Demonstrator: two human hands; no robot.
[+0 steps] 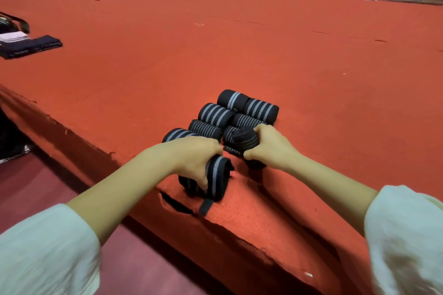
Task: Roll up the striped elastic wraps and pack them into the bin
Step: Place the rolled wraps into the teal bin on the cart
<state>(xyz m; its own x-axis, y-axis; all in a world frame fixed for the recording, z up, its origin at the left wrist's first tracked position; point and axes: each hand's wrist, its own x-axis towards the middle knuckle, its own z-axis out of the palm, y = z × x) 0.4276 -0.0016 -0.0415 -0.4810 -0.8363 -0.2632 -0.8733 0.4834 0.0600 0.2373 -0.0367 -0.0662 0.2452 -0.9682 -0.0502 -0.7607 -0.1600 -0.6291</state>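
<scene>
Rolling is judged to be the step in hand, w/ packing not yet begun: no bin is seen anywhere in view. A loose striped wrap [215, 179], looped but not wound tight, is gripped by the left hand [194, 158], fingers curled round it, right at the near edge of the red surface [311, 55]. Its tail end [206, 207] is draped at that edge. A dark thin-striped roll [242, 141] is clasped by the right hand [268, 148], thumb and fingers closed round it, just beside the left hand at approx. 2 o'clock from it. The finished rolls [215, 112] are set touching one another in a block at 12 o'clock from the hands. At least six are counted, though some are partly hidden behind the hands. More flat wraps [31, 46], unrolled, are laid well apart at 10 o'clock, near the far-left edge. For the next move, the thin-striped roll is prob. to be set against the block. The loose striped wrap is then to be wound tight from one end w/ both hands, tension being held so the elastic is not sprung open. Where the bin stands cannot be told.
</scene>
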